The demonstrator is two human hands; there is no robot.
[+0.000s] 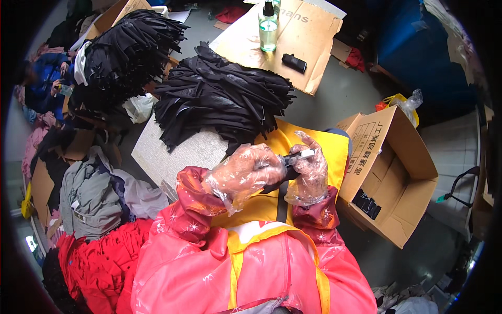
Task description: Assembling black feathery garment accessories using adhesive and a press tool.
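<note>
Both my hands wear clear plastic gloves and meet over my yellow apron (334,144). My left hand (243,172) is closed on a black fabric strip (274,184); its fingertips are partly hidden by the glove's glare. My right hand (311,175) pinches the strip's other end, where a small white piece (307,153) sticks out between thumb and fingers. Just beyond the left hand, a large heap of black fabric strips (225,99) lies on a silvery board (167,154).
At my right stands an open cardboard box (366,146) with folded black pieces (367,204) inside. Ahead, a flat cardboard sheet (314,39) bears a pump bottle (268,34) and a black bundle (294,63). Red (104,261) and grey cloth (86,193) lie left. A person in blue (44,83) sits far left.
</note>
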